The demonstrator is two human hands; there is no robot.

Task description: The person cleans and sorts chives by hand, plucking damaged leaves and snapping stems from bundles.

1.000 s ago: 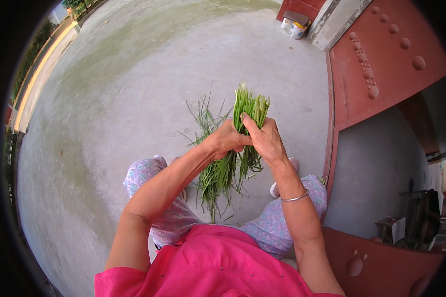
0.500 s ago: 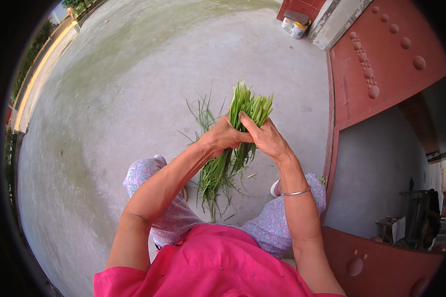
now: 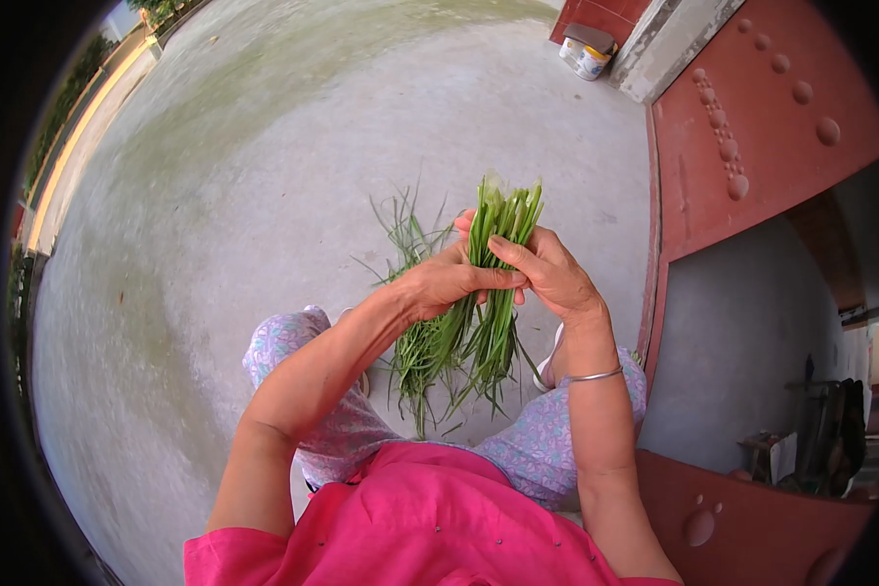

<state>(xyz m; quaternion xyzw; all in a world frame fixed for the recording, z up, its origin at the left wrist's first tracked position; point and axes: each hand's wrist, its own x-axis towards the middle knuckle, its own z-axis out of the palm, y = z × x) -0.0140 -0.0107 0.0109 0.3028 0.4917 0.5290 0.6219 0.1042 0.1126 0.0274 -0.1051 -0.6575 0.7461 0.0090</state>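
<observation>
A bunch of green chives (image 3: 503, 223) stands nearly upright between my hands, pale cut ends at the top and thin leaves hanging below. My left hand (image 3: 447, 280) wraps around the bunch from the left, thumb across its front. From the right, my right hand (image 3: 555, 275) closes on the same stalks, its thumb pressed over them just above the left thumb. Beneath and behind, loose chive leaves (image 3: 416, 376) lie in a pile on the concrete between my feet. The hanging leaves partly cover that pile.
Grey concrete floor (image 3: 264, 176) spreads ahead and to the left. A red door panel (image 3: 767, 117) and a doorway stand on the right. A white tub (image 3: 584, 61) with a brown cover sits by the far wall. My knees are spread on either side of the pile.
The bunch has turned more upright and shifted slightly right and down. Both hands have moved with it, and the left fingers now show behind the stalks.
</observation>
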